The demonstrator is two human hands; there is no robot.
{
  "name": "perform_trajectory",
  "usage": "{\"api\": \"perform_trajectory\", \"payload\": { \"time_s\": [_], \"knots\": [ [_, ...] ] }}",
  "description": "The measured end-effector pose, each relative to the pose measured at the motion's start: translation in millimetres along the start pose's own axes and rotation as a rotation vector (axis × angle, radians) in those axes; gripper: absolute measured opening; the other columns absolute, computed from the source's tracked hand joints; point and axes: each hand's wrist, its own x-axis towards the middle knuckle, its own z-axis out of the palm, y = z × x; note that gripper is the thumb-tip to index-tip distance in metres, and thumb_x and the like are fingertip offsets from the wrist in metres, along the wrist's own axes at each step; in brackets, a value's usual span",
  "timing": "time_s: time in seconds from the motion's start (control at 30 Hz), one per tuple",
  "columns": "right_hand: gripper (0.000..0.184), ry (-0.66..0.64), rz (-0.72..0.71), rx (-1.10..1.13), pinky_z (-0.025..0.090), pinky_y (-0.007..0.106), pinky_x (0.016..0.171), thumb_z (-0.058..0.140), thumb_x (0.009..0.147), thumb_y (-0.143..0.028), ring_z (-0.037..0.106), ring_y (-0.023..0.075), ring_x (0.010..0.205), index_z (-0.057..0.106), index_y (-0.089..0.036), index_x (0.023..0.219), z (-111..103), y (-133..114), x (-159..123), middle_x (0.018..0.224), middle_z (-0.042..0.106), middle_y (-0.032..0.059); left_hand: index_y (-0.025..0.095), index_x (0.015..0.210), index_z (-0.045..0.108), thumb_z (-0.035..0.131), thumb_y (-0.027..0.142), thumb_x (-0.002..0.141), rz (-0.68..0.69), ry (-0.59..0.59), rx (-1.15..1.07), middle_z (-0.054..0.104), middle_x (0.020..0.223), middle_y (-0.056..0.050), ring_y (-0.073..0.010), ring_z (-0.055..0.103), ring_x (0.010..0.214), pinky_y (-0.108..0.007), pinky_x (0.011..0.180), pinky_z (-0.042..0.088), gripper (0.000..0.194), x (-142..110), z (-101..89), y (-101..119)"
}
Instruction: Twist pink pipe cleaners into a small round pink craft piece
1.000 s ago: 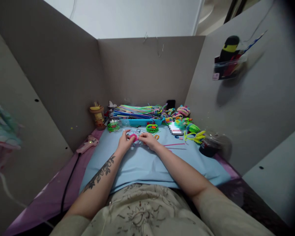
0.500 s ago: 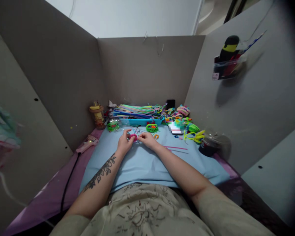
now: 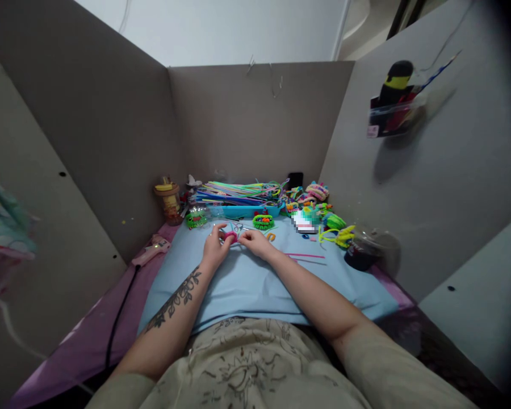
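Over the blue cloth, my left hand (image 3: 215,249) pinches a small pink pipe-cleaner piece (image 3: 231,237), apparently coiled. Close by on its right, my right hand (image 3: 255,243) has thumb and fingertips pressed together at the piece's edge. Whatever lies between those fingertips is too small to make out. Just beyond the hands sits a green fuzzy pipe-cleaner figure (image 3: 263,221) with an orange spot. An orange bent piece (image 3: 271,237) lies beside my right hand. Straight pink pipe cleaners (image 3: 304,255) rest on the cloth to the right.
A blue tray (image 3: 238,212) of many-coloured pipe cleaners stands at the back. Finished-looking fuzzy pieces (image 3: 317,192) pile up right of it. At the right is a dark tub (image 3: 361,253); at the left, a pink glue gun (image 3: 152,250) and a cup (image 3: 169,204). Grey panels surround the table.
Both hands stay in nearly the same place. The pink piece looks slightly turned between the fingers; the view has shifted a little.
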Motion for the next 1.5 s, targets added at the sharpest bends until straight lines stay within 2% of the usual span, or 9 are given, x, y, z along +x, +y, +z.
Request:
{"api": "perform_trajectory", "payload": {
  "time_s": [0.2, 0.53, 0.63, 0.73, 0.87, 0.97, 1.1, 1.23, 1.5],
  "knots": [
    [0.021, 0.009, -0.009, 0.015, 0.029, 0.021, 0.053, 0.052, 0.073, -0.034, 0.041, 0.0095, 0.056, 0.055, -0.016, 0.063, 1, 2, 1, 0.056, 0.048, -0.0034, 0.018, 0.114, 0.046, 0.057, 0.034, 0.077, -0.018, -0.007, -0.017, 0.06, 0.071, 0.002, -0.0098, 0.049, 0.052, -0.023, 0.057, 0.036, 0.042, 0, 0.9, -1],
    [0.016, 0.075, -0.043, -0.182, 0.029, 0.022, 0.055, 0.045, 0.075, -0.024, 0.041, 0.0109, 0.058, 0.047, -0.017, 0.061, 4, -6, 0, 0.058, 0.046, -0.0034, 0.017, 0.119, 0.041, 0.054, 0.038, 0.079, -0.068, -0.056, -0.041, 0.06, 0.074, 0.002, -0.0088, 0.046, 0.049, -0.024, 0.055, 0.038, 0.046, 0, 3.8, -2],
    [0.015, 0.127, -0.019, -0.187, 0.031, 0.022, 0.057, 0.044, 0.075, -0.022, 0.042, 0.0116, 0.059, 0.048, -0.018, 0.062, 3, -3, 1, 0.059, 0.047, -0.0032, 0.016, 0.12, 0.04, 0.053, 0.035, 0.08, -0.003, 0.013, -0.048, 0.062, 0.09, -0.005, -0.0134, 0.057, 0.069, -0.028, 0.07, 0.043, 0.047, 2, 5.7, -6],
    [0.014, 0.183, 0.01, -0.176, 0.032, 0.022, 0.057, 0.043, 0.074, -0.022, 0.042, 0.0121, 0.06, 0.047, -0.018, 0.061, 2, 1, 3, 0.059, 0.047, -0.0032, 0.016, 0.115, 0.044, 0.057, 0.033, 0.077, 0.073, 0.11, -0.03, 0.061, 0.097, -0.008, -0.0181, 0.056, 0.091, -0.033, 0.083, 0.042, 0.044, 3, 4.8, -8],
    [0.014, 0.253, 0.008, -0.151, 0.032, 0.023, 0.056, 0.043, 0.074, -0.024, 0.041, 0.0124, 0.061, 0.046, -0.019, 0.061, 2, 3, 5, 0.058, 0.046, -0.003, 0.017, 0.111, 0.049, 0.057, 0.036, 0.078, 0.061, 0.121, 0.045, 0.061, 0.083, -0.004, -0.0168, 0.056, 0.078, -0.031, 0.076, 0.044, 0.039, 0, 0.8, -1],
    [0.016, 0.25, 0.005, -0.111, 0.032, 0.022, 0.056, 0.046, 0.074, -0.028, 0.042, 0.012, 0.06, 0.048, -0.018, 0.06, 4, 3, 5, 0.058, 0.047, -0.0031, 0.019, 0.116, 0.048, 0.06, 0.039, 0.076, 0.028, 0.079, 0.044, 0.063, 0.086, -0.005, -0.0163, 0.057, 0.074, -0.03, 0.072, 0.045, 0.046, -1, 0.3, 3],
    [0.019, 0.152, -0.021, -0.02, 0.033, 0.022, 0.057, 0.05, 0.074, -0.031, 0.044, 0.0114, 0.059, 0.052, -0.017, 0.062, 5, -1, 2, 0.059, 0.05, -0.0029, 0.02, 0.119, 0.045, 0.06, 0.038, 0.076, -0.076, 0.013, -0.065, 0.066, 0.09, -0.005, -0.0146, 0.06, 0.068, -0.028, 0.066, 0.046, 0.049, 0, 4.6, 0],
    [0.018, 0.077, -0.072, -0.071, 0.033, 0.022, 0.058, 0.052, 0.076, -0.029, 0.046, 0.0115, 0.061, 0.057, -0.016, 0.065, 7, -6, 0, 0.062, 0.053, -0.0017, 0.017, 0.119, 0.041, 0.059, 0.033, 0.075, -0.165, 0.026, -0.272, 0.066, 0.089, -0.006, -0.0146, 0.063, 0.072, -0.027, 0.065, 0.049, 0.05, 3, 9.9, -8],
    [0.009, 0.122, -0.244, -0.28, 0.036, 0.023, 0.069, 0.056, 0.08, -0.022, 0.05, 0.0134, 0.073, 0.062, -0.018, 0.075, 9, -12, -7, 0.075, 0.057, 0.0012, 0.017, 0.12, 0.036, 0.059, 0.027, 0.073, -0.205, 0.047, -0.455, 0.064, 0.09, -0.006, -0.0142, 0.064, 0.075, -0.027, 0.067, 0.051, 0.052, 5, 10.8, -10]
  ]
}}
